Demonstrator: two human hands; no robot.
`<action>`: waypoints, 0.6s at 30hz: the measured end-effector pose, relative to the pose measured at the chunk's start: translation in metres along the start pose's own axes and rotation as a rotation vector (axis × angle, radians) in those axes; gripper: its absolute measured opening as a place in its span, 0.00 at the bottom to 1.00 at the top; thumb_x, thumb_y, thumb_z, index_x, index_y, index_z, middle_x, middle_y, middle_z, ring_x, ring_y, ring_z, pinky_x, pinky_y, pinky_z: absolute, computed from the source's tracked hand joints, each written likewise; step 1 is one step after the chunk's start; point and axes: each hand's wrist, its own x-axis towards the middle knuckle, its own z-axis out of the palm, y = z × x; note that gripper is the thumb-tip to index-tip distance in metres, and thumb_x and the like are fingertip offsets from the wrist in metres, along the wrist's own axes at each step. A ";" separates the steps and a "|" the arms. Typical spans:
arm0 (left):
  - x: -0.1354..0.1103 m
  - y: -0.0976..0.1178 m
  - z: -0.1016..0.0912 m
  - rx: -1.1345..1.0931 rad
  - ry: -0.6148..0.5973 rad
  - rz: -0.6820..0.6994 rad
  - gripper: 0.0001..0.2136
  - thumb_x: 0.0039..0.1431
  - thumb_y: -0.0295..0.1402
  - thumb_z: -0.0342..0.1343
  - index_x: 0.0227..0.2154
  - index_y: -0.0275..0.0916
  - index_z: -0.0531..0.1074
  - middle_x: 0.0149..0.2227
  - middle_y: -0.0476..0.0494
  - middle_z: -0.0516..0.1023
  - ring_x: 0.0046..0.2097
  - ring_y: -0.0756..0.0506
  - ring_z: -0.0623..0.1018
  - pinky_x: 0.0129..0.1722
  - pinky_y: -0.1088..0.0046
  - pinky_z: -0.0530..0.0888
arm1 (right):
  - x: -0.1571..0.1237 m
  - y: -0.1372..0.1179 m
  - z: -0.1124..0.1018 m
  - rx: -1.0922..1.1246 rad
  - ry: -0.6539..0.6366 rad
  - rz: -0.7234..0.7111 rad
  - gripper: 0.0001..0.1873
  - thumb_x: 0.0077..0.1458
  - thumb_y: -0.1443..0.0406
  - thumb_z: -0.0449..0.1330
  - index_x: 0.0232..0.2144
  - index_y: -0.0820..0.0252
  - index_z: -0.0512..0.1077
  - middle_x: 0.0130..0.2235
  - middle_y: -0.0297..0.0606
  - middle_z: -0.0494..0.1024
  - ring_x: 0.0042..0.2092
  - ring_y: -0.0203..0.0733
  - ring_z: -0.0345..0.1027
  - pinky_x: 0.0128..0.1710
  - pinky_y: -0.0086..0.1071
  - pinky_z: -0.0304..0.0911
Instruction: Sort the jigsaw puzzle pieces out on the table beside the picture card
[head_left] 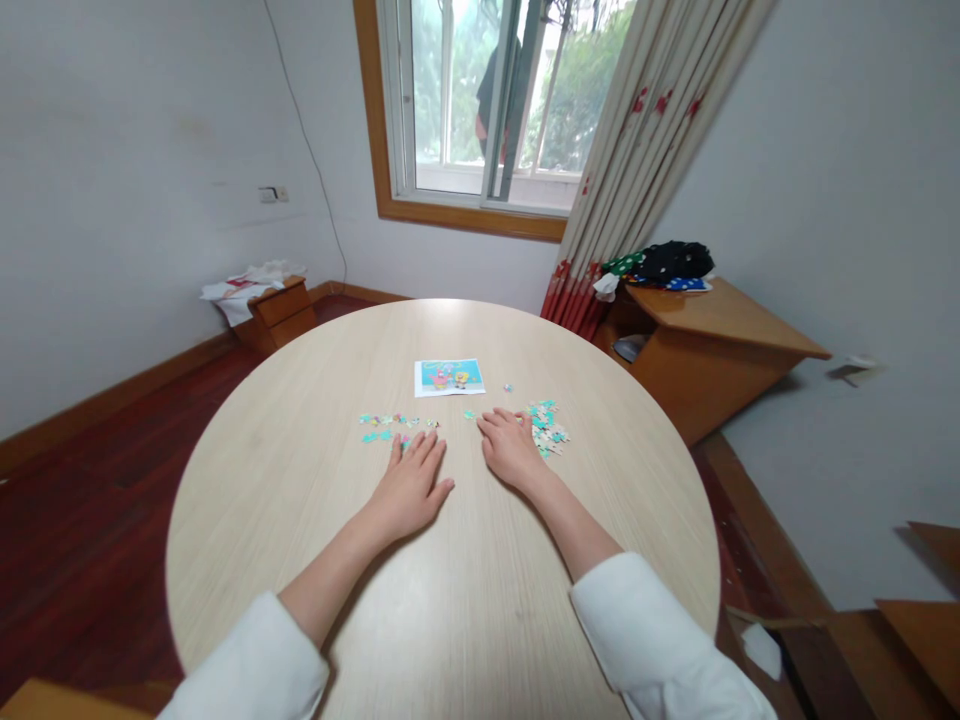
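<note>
My left hand (411, 488) rests on the table with its fingers spread, the fingertips by two short rows of small jigsaw puzzle pieces (379, 436). It holds nothing that I can see. My right hand (510, 450) lies palm down with its fingers slightly bent and apart, beside a loose heap of jigsaw puzzle pieces (551, 435), partly covering its left side. Just left of its fingertips lies a single green puzzle piece (469, 414). Beyond both hands is a picture sheet (448, 378) with a pink and a yellow cartoon figure. Another piece (508, 387) lies to its right.
The round wooden table (300, 500) has a curved edge on all sides. A small cabinet with cloths (281, 310) stands at the back left. At the right is a wooden cabinet (720, 340) with dark clothing on top. A curtain (637, 150) hangs beside the window.
</note>
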 end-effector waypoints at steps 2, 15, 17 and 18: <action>0.000 0.000 0.001 -0.001 -0.019 0.034 0.25 0.65 0.39 0.41 0.62 0.32 0.56 0.65 0.34 0.55 0.66 0.35 0.53 0.63 0.43 0.42 | 0.000 0.001 0.000 0.054 0.026 -0.084 0.19 0.57 0.72 0.48 0.47 0.58 0.71 0.53 0.42 0.73 0.58 0.45 0.58 0.55 0.44 0.42; 0.000 -0.005 0.000 0.005 0.082 -0.075 0.18 0.64 0.33 0.41 0.53 0.31 0.65 0.60 0.28 0.65 0.62 0.34 0.62 0.62 0.41 0.46 | -0.002 0.041 -0.011 0.055 0.080 0.239 0.18 0.56 0.72 0.47 0.32 0.61 0.78 0.44 0.43 0.78 0.50 0.44 0.64 0.48 0.41 0.43; 0.000 -0.005 -0.002 -0.004 0.092 -0.079 0.17 0.64 0.32 0.41 0.51 0.32 0.66 0.59 0.28 0.65 0.62 0.35 0.63 0.62 0.41 0.46 | -0.001 0.041 -0.010 0.043 0.073 0.225 0.19 0.56 0.72 0.47 0.33 0.61 0.78 0.46 0.44 0.77 0.51 0.44 0.63 0.49 0.41 0.43; 0.000 -0.005 -0.002 -0.009 0.100 -0.079 0.16 0.64 0.32 0.41 0.50 0.32 0.66 0.59 0.28 0.65 0.61 0.35 0.64 0.62 0.40 0.46 | -0.001 0.040 -0.009 0.034 0.069 0.227 0.19 0.56 0.71 0.47 0.34 0.61 0.78 0.46 0.44 0.77 0.51 0.44 0.62 0.50 0.41 0.42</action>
